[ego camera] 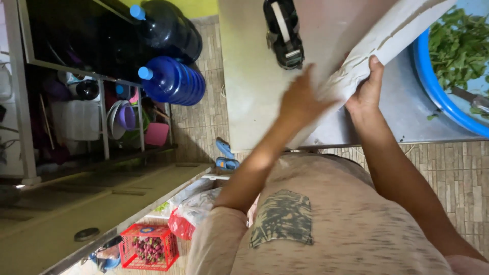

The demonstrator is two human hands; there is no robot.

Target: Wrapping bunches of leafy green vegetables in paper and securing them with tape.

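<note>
From the head camera, both hands hold a pale, creased sheet (387, 38) that slants from the middle of the picture up toward the top right corner, above a grey tabletop (244, 91). The right hand (365, 91) grips the sheet's lower edge, its fingers (376, 63) closed around it with the thumb lying on top. The left hand (300, 102) is blurred; it lies flat against the sheet's lower left part, and whether its fingers are curled round the edge cannot be told.

The sheet's upper end overlaps the rim of a blue basin (433, 86) filled with green leaves (458, 46), which sits at the tabletop's right side. A black tape dispenser (283, 33) lies just left of the sheet, near the tabletop's far edge. The tabletop's near edge runs just in front of the person's body, with bare surface to the left of the hands.

On the tiled floor (204, 127) to the left stand two blue water jugs (173, 79) beside a shelf rack (102, 117); a red basket (150, 247) sits lower down.
</note>
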